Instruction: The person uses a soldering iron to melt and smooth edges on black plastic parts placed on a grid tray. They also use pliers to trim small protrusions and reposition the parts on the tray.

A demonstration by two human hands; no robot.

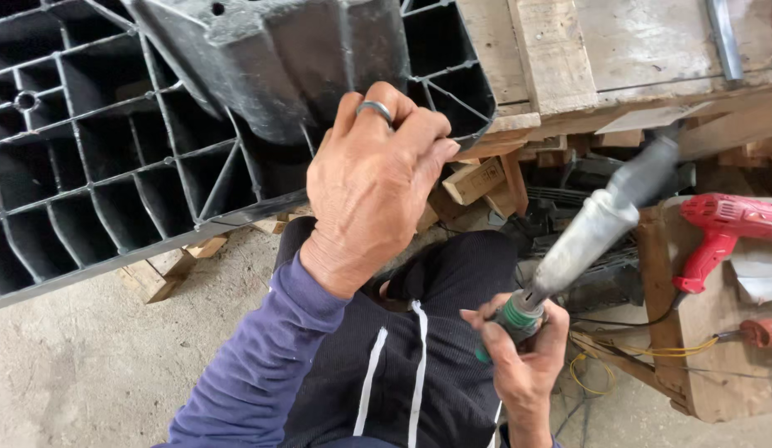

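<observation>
- Left hand (371, 187): wearing a ring and a purple sleeve, it is gripping the lower edge of the black plastic pallet (112, 141), fingers curled over the rim and closed on it.
- Black plastic pallet: ribbed grid underside facing the camera, it is tilting up and away from the left hand, with a moulded foot block just above the knuckles; its far corner is resting on the wooden tabletop (568, 58).
- Right hand (523, 357): it is wrapping tightly around the green grip of the grey handheld tool (593, 232), whose barrel is angling up and away towards the pallet edge; the tool looks motion-blurred.
- Red power drill (722, 228): it is lying on a wooden stand to the far side of the right hand, well apart from it.
- Wood offcuts (477, 178): they are lying just beyond the left hand, under the tabletop.
- Yellow cable (593, 369): it is trailing just beside the right hand.
- Risks, as a judgement: the pallet could be slipping off its corner rest if the left hand loosens; the tool tip is working close to the left fingers and could be catching them; the cable could be snagging the right wrist.
</observation>
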